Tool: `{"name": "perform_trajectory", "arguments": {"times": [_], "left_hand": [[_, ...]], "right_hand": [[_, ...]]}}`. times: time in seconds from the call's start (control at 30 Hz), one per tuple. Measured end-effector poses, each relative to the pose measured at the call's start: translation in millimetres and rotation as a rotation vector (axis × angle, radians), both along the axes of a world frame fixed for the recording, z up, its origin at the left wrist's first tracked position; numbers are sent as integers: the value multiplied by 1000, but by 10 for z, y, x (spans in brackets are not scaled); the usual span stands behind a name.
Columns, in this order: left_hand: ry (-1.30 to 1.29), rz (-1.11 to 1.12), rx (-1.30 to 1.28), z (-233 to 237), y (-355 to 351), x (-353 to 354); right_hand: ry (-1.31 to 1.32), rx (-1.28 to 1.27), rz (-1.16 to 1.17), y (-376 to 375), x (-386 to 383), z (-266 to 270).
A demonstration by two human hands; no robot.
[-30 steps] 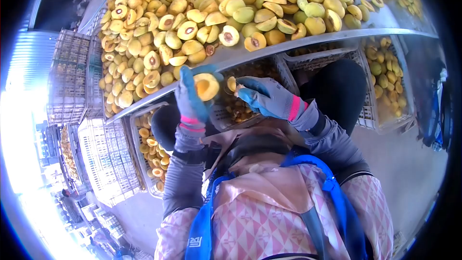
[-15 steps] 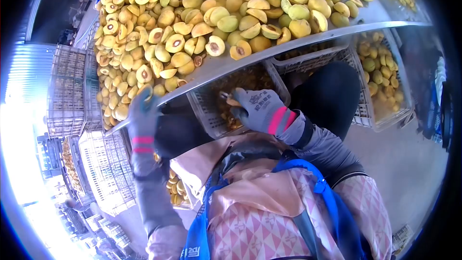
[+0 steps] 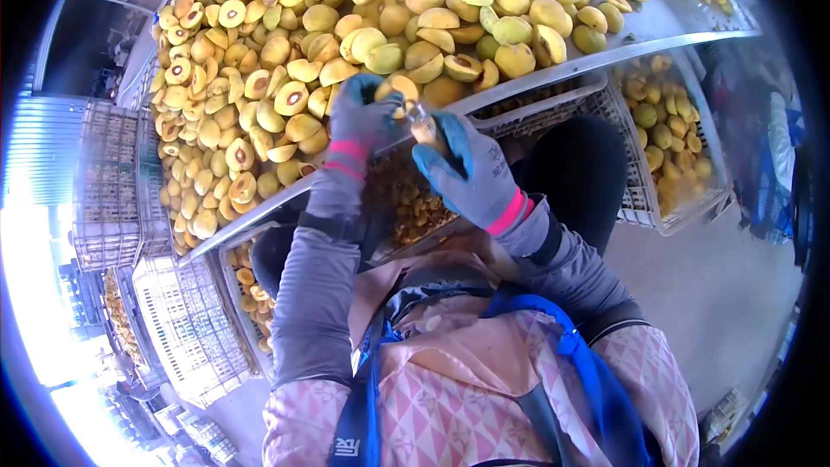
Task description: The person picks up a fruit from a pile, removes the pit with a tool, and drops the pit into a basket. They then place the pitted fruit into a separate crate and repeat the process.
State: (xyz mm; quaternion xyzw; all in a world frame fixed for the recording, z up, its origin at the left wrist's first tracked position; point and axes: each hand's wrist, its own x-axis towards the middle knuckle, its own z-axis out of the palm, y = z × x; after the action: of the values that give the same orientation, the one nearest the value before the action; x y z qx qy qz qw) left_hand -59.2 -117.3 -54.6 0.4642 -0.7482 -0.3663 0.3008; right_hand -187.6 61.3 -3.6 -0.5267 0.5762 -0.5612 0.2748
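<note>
My left hand (image 3: 359, 119), in a grey glove with a pink-striped cuff, is closed around a yellow peach half (image 3: 399, 89) over the front edge of the table. My right hand (image 3: 474, 171), gloved the same way, grips a short wooden-handled tool (image 3: 424, 129). Its metal tip is right at the peach half, and the two overlap in this view. Behind both hands spreads a big heap of halved peaches (image 3: 294, 99), several showing a brown pit or a red-brown hollow. Below the hands, a crate holds small brown pieces (image 3: 417, 207).
A metal rim (image 3: 519, 85) edges the table. Crated peaches (image 3: 666, 121) stand at the right, and another crate of peaches (image 3: 251, 290) is beside my left arm. Stacked plastic crates (image 3: 108, 182) and a white crate (image 3: 186, 329) stand at the left.
My left hand has come from the table's left side to the middle and now holds a peach half. My right hand has risen with the tool to meet it.
</note>
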Motion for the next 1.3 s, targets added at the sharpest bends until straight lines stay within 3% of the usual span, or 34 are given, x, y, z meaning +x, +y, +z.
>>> {"name": "perform_trajectory", "arguments": {"times": [0.03,0.07,0.23,0.3,0.33,0.4,0.43,0.47,0.53,0.57,0.67,0.7,0.77,0.83,0.9,0.93,1.0,1.13,1.2,1.3], "left_hand": [[344,8,335,405,253,2],[368,-54,379,548,356,88],[534,-43,417,768,765,281],[651,25,227,545,797,382],[282,-20,-233,332,755,478],[697,58,168,190,810,458],[912,32,373,472,954,360],[915,36,375,598,1027,345],[562,-69,189,739,1101,346],[564,-69,185,721,1067,388],[95,-10,-297,665,998,529],[91,-5,-295,652,986,544],[559,36,167,611,963,562],[436,26,43,608,983,551],[219,-2,-275,665,1020,527],[219,-3,-274,649,1023,514],[461,64,29,582,1042,492],[471,93,-80,503,1050,473],[310,69,-178,568,1055,489],[350,60,-78,391,962,635]], "right_hand": [[-97,160,44,-2,-29,66],[-8,18,-15,-69,-20,-9],[-75,28,86,-147,192,-30],[-156,5,107,-198,362,-182],[-198,0,159,-168,393,-161],[-152,-48,132,-177,437,-178],[-108,-94,103,-177,449,-188],[-106,-91,106,-171,442,-177],[-252,20,189,-167,416,-125],[-251,17,190,-175,416,-109],[-180,4,222,-126,481,-114],[-35,-80,170,-112,515,-131],[110,-163,119,-112,541,-139],[221,-241,72,-110,522,-126],[224,-221,58,-107,544,-149],[223,-201,49,-106,557,-157],[246,-197,36,-100,559,-154],[388,-174,15,-101,571,-232],[400,-159,37,-85,549,-169],[452,-145,67,-65,534,-173]]}}
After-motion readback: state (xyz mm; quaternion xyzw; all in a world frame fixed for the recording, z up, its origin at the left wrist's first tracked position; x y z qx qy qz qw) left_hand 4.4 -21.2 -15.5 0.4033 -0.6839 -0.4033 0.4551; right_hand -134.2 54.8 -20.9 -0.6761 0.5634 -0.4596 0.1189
